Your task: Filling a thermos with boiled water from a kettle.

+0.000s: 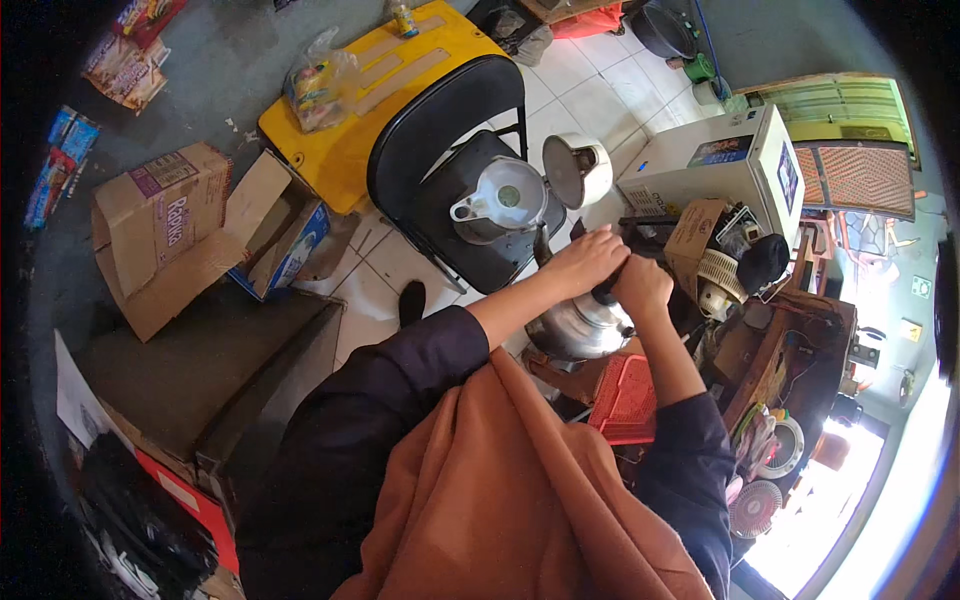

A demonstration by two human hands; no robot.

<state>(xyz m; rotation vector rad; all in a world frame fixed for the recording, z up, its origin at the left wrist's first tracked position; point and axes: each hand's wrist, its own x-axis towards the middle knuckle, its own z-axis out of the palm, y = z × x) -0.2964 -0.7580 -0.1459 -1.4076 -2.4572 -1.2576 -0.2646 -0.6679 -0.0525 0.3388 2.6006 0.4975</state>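
Both of my hands are on the dark handle of a steel kettle. My left hand reaches over the far part of the handle. My right hand grips it close beside, and the fingers cover most of the handle. The kettle's spout points away from me, its tip close to the rim of a pale vacuum flask. That flask stands on the black seat of a folding chair, its hinged lid swung open to the right. I cannot tell whether water is flowing.
Behind the chair is a yellow table bearing a plastic bag and a small bottle. Open cardboard boxes stand left. On the right are a white refrigerator, a small carton and a red plastic basket.
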